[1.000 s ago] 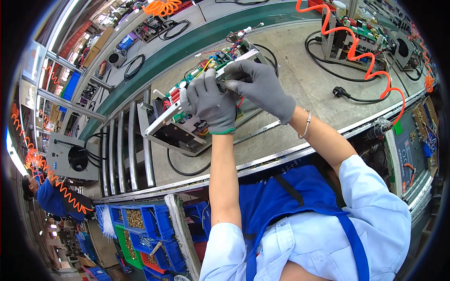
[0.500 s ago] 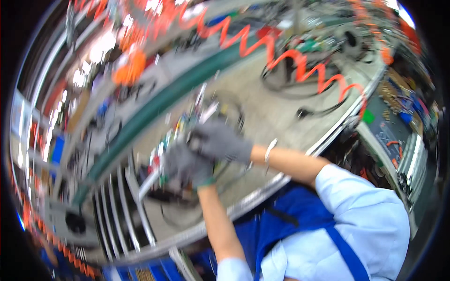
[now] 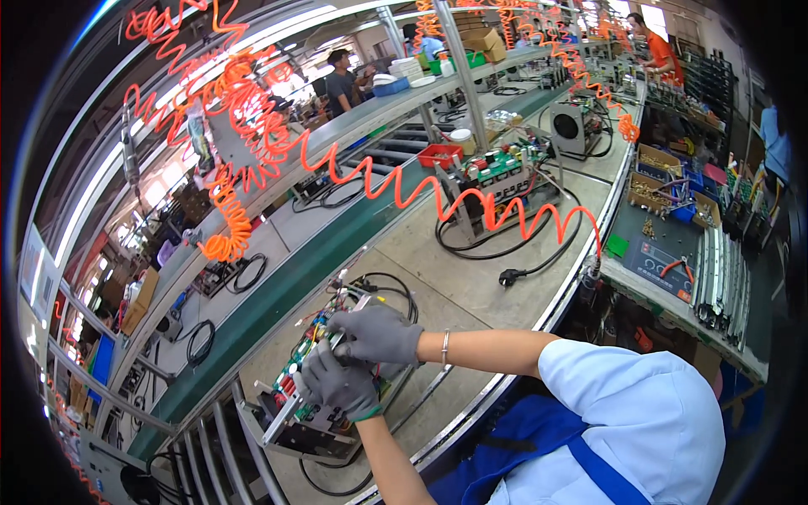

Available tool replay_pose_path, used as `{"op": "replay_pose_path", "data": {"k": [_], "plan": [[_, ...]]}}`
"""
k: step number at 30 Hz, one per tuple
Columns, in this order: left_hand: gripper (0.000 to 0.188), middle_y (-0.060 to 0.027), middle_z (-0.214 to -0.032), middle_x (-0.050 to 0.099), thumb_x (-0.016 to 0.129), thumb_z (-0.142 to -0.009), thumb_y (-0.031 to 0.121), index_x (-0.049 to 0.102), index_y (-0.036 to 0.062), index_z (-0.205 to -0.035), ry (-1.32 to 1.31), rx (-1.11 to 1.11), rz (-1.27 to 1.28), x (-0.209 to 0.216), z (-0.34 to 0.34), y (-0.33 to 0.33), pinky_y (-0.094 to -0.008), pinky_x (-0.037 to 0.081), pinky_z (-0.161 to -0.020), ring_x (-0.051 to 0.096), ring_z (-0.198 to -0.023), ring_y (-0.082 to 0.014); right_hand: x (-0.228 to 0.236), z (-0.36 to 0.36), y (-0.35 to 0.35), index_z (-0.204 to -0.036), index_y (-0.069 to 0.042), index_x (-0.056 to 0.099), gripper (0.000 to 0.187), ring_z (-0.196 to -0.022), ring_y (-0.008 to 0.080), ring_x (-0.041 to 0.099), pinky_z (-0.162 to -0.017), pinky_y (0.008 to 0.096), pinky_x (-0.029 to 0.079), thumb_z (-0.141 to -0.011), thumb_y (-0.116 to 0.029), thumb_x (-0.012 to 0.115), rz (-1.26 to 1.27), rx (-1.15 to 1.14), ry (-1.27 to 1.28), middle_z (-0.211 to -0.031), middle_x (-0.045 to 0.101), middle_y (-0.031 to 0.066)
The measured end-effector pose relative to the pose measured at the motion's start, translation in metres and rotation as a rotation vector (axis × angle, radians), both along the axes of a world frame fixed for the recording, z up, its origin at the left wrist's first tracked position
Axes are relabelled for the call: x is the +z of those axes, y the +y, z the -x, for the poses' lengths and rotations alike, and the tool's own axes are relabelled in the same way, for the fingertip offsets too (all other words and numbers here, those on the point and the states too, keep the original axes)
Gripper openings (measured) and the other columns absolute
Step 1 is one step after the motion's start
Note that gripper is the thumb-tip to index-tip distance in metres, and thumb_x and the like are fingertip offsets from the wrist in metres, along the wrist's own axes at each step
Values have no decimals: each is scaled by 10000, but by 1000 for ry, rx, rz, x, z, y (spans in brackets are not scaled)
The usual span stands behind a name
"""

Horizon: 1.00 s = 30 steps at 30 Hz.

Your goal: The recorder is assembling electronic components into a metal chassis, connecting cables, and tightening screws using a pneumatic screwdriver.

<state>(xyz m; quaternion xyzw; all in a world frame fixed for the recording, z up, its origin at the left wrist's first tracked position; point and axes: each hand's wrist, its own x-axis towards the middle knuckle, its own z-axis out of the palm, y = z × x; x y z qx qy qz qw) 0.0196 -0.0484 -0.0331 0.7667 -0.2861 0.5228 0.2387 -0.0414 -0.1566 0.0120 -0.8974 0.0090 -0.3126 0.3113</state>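
Observation:
An open electrical unit (image 3: 313, 439) with a metal frame, green circuit boards and coloured wires sits on the bench right before me. My left hand (image 3: 343, 385), in a grey glove, rests on its near upper side with the fingers curled inward. Just beyond it my right hand (image 3: 380, 333), gloved too, reaches in from the right, its fingers bent over the boards. The two hands meet at the fingertips above the unit. Whatever they grip there is small and hidden by the gloves. A black power cord (image 3: 414, 305) loops behind the unit.
A second open unit (image 3: 505, 172) stands farther along the bench, its black plug (image 3: 510, 276) lying nearby. An orange coiled hose (image 3: 404, 189) hangs across. A green conveyor belt (image 3: 290, 273) runs behind; metal rollers (image 3: 225, 446) lie left. A side table (image 3: 652, 252) holds pliers and parts bins.
The view has swung and steadied, so the blurred scene is sharp now and more of the far workshop shows. Both hands stay together at the unit.

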Motion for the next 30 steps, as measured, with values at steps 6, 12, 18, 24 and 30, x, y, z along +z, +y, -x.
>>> {"op": "replay_pose_path", "data": {"k": [6, 12, 18, 24, 30], "plan": [[399, -36, -953, 589, 719, -676, 297, 597, 129, -1017, 66, 6, -41, -4, 5, 0, -421, 293, -1014, 545, -980, -211, -21, 46, -3, -1175, -132, 542, 455, -776, 271, 661, -676, 375, 513, -774, -290, 687, -54, 21, -31, -833, 657, 115], [626, -83, -1150, 576, 771, -631, 386, 554, 104, -1146, 219, 35, -153, -1, 18, 14, -489, 226, -1066, 494, -1137, -295, -98, 184, -56, -1136, -69, 589, 421, -809, 207, 668, -717, 327, 536, -790, -273, 713, -247, -367, -67, -930, 660, 107], [542, -134, -1193, 577, 648, -820, 429, 547, 23, -1164, -179, -8, -105, -16, 58, 25, -497, 343, -980, 505, -1140, -353, -172, 326, -122, -1173, -25, 508, 458, -881, 213, 602, -730, 322, 515, -783, -190, 682, -238, -1186, -196, -1058, 556, 158], [424, -108, -1140, 592, 541, -882, 371, 556, 22, -1123, 53, -407, -219, -54, 131, -28, -465, 234, -1083, 520, -1130, -296, -164, 343, -173, -1222, -64, 471, 621, -1067, 354, 502, -892, 420, 429, -708, -311, 718, -298, -1147, 100, -1119, 536, 177], [413, -107, -1072, 588, 636, -807, 338, 570, 62, -1106, 253, -585, -286, -91, 171, -34, -464, 236, -1068, 512, -1114, -282, -205, 351, -206, -958, -119, 599, 296, -831, 351, 605, -710, 450, 478, -726, -282, 683, -136, -1139, 49, -855, 638, 140]]}}
